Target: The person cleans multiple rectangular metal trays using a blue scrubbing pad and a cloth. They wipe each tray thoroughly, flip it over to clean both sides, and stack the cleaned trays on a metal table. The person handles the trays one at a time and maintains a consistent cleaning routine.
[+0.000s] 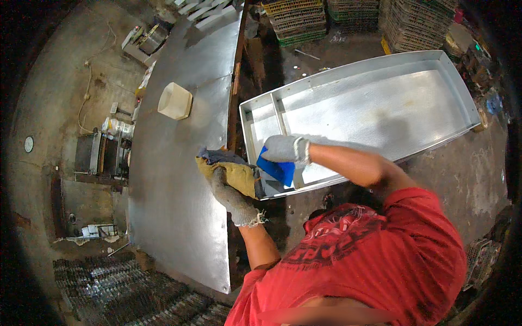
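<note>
My right hand (282, 148), in a grey knitted glove, grips a blue flat piece (279, 169), perhaps a plastic scraper. It is over the small end compartment of a shallow metal tray (359, 110), close to the divider (279, 114). In a dirtier knitted glove, my left hand (233, 199) holds a folded yellow-and-grey cloth (234, 177) at the tray's near left corner. The cloth reaches over the edge of a metal-topped table (175, 183); whether it rests on the tray rim I cannot tell. My left fingers are partly hidden by the cloth.
A cream plastic container (175, 101) stands on the table, with metal strips (212, 14) at its far end. Stacked crates (297, 20) rise from the floor beyond the tray. Dark stacked items (106, 285) lie at lower left. A machine (149, 38) stands past the table.
</note>
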Demonstrator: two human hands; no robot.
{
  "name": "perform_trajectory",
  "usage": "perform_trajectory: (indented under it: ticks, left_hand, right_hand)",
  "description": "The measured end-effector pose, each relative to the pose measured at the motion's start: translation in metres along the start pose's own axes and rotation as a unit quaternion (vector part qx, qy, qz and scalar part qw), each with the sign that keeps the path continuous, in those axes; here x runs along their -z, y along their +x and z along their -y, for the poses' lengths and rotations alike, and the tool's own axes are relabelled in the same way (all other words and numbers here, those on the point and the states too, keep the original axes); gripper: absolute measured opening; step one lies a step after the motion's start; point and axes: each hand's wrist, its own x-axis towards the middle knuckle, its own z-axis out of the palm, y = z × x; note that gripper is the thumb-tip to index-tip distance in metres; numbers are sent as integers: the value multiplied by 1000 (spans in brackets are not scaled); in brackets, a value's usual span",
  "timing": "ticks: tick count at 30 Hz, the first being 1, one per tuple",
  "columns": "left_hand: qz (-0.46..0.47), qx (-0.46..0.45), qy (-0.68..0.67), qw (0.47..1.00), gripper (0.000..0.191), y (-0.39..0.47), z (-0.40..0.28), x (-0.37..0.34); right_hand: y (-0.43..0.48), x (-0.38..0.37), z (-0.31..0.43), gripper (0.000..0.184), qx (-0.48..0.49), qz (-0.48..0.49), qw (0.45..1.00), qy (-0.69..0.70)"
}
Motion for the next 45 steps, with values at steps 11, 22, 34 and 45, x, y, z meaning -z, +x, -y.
perform_trajectory:
  ticks: [11,22,34,45]
  left_hand:
    - [473,-83,349,805,72,5,72,-108]
    - [323,55,381,865,59,102,174,-96]
    - [193,230,200,933,53,111,204,-78]
    - [154,259,151,941,63,92,190,-78]
  right_hand:
    - [-104,74,-27,48,-199,-212,843,452]
    - [-258,151,-247,53,-507,-202,749,-376]
    - [27,2,-121,28,-183,-166,955,-164]
    - [31,-17,-124,36,-132,-267,948,-112]
